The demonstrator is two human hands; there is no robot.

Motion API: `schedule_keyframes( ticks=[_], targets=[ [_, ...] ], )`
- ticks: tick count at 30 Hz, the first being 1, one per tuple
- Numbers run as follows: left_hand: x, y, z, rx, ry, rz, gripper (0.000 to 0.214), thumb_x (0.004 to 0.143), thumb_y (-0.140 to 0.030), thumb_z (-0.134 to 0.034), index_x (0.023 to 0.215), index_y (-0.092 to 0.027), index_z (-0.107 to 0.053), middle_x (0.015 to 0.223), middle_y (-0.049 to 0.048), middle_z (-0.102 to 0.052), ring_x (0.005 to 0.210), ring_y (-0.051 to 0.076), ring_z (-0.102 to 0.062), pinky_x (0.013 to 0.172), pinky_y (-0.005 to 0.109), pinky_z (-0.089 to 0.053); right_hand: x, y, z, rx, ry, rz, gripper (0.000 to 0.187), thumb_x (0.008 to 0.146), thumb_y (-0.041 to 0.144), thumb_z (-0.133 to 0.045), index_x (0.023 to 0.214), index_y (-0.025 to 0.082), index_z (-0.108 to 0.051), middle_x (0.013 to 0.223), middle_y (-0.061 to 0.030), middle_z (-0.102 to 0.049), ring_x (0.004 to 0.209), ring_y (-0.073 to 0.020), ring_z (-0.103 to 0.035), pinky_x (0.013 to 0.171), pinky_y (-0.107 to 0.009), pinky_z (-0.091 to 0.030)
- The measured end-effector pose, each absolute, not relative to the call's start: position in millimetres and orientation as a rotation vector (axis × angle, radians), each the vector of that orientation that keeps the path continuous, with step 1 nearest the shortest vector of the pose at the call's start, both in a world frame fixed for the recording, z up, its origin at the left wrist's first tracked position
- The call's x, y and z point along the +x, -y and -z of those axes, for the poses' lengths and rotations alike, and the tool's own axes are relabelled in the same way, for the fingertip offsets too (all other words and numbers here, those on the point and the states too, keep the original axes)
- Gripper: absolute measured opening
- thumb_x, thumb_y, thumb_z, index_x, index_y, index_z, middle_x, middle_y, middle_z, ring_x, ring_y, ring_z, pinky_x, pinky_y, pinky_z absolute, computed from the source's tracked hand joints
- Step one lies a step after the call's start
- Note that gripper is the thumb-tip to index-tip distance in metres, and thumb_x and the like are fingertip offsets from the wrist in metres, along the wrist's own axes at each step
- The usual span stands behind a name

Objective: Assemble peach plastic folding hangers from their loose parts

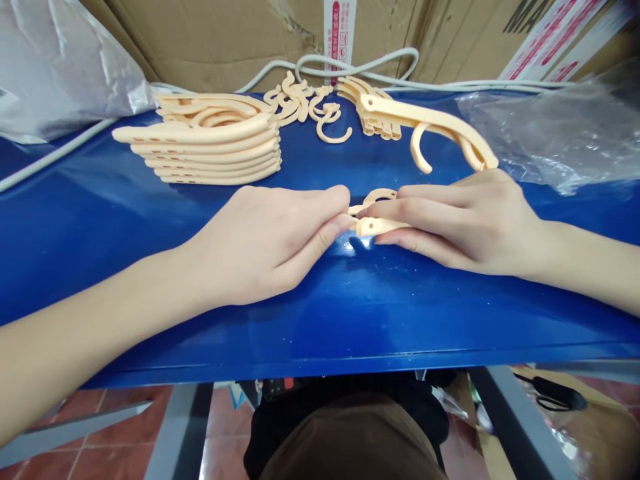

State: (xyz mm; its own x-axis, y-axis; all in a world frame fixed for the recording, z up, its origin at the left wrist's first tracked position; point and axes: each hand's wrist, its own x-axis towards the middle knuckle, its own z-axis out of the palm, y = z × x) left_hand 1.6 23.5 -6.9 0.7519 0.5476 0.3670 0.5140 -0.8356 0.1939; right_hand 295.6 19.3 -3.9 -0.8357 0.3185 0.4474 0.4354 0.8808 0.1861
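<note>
My left hand [270, 240] and my right hand [460, 220] meet at the middle of the blue table [350, 313]. Both pinch a small cream plastic hanger part [373, 223] with a curved hook [381, 195] showing above the fingers. The fingers of both hands are closed around it, and most of the piece is hidden. A stack of cream hanger arms [210, 150] lies behind my left hand. Loose hooks [305, 107] lie at the back centre. An assembled hanger pile [420, 123] rests behind my right hand.
Clear plastic bags lie at the back left [60, 67] and back right [555, 133]. A white cable [350, 67] runs along the rear edge before cardboard boxes [225, 33]. The table's front edge [350, 363] is near my lap; red floor tiles show below.
</note>
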Motion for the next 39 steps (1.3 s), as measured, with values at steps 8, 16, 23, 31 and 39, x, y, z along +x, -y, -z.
schedule_keyframes(
  ticks=[8, 16, 23, 31, 39],
  targets=[
    [2.4, -27.5, 7.6, 2.874, -0.951, -0.638, 0.048, 0.121, -0.048, -0.033, 0.085, -0.024, -0.054, 0.057, -0.0051, -0.044, 0.048, 0.014, -0.039, 0.054, 0.032, -0.026, 296.2, -19.7, 4.0, -0.550, 2.612, 0.501, 0.033, 0.124, 0.037, -0.051, 0.133, 0.019, -0.078, 0.102, -0.0008, -0.086, 0.076, -0.0124, -0.078, 0.059, -0.028, -0.046],
    [0.8, -28.0, 10.2, 2.844, -0.893, -0.614, 0.054, 0.120, -0.059, -0.039, 0.078, -0.025, -0.047, 0.060, -0.0039, -0.056, 0.050, 0.014, -0.047, 0.054, 0.032, -0.025, 294.8, -23.6, 5.5, -0.439, 2.683, 0.385, 0.040, 0.127, 0.041, -0.043, 0.133, 0.019, -0.076, 0.093, 0.0013, -0.080, 0.069, -0.0109, -0.071, 0.055, -0.029, -0.041],
    [0.4, -27.9, 7.0, 2.840, -0.857, -0.594, 0.051, 0.119, -0.054, -0.041, 0.077, -0.025, -0.046, 0.057, -0.0043, -0.051, 0.049, 0.015, -0.044, 0.055, 0.033, -0.025, 293.3, -24.1, 2.9, -0.412, 2.700, 0.358, 0.037, 0.126, 0.040, -0.046, 0.131, 0.019, -0.077, 0.094, 0.0006, -0.083, 0.070, -0.0116, -0.074, 0.056, -0.028, -0.042],
    [2.1, -27.0, 14.1, 2.977, -0.849, -0.646, 0.055, 0.124, -0.054, -0.026, 0.100, -0.025, -0.066, 0.060, -0.0037, -0.051, 0.048, 0.017, -0.040, 0.053, 0.033, -0.020, 296.5, -21.8, 2.6, -0.470, 2.669, 0.403, 0.037, 0.124, 0.039, -0.051, 0.144, 0.020, -0.076, 0.110, -0.0062, -0.088, 0.093, -0.0163, -0.085, 0.064, -0.025, -0.054],
    [3.9, -26.3, 10.6, 2.880, -0.778, -0.588, 0.063, 0.126, -0.062, -0.021, 0.108, -0.027, -0.070, 0.075, -0.0022, -0.068, 0.057, 0.016, -0.055, 0.057, 0.031, -0.033, 294.7, -24.5, 4.7, -0.469, 2.681, 0.350, 0.044, 0.126, 0.041, -0.044, 0.145, 0.017, -0.076, 0.110, -0.0062, -0.088, 0.088, -0.0160, -0.085, 0.059, -0.028, -0.051]
  ],
)
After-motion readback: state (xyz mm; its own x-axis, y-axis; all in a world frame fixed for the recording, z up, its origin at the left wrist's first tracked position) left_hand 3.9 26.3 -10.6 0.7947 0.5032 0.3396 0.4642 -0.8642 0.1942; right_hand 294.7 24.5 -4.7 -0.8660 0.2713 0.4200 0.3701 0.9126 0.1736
